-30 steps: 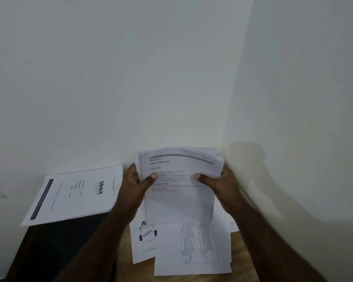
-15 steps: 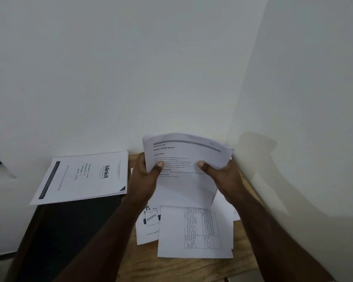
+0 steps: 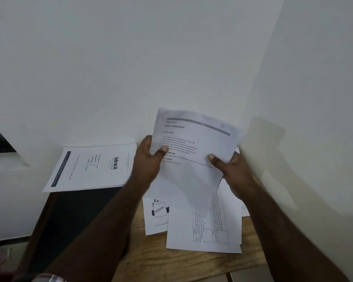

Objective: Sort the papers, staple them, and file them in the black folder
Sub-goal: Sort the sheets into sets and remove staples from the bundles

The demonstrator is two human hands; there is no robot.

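Raised and tilted since a moment ago, the held sheaf [image 3: 194,157] now sits higher before the wall.
Left hand [image 3: 149,159] and right hand [image 3: 230,169] pinch its sides for reading; loose papers [image 3: 204,231] wait on the worktop [image 3: 171,263].

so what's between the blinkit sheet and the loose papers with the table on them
In the head view, the left hand and its forearm cross that gap, over dark surface and a strip of wooden table.

walls [image 3: 171,58] boxing corner, loose sheets [image 3: 204,237] covering table [image 3: 171,263]
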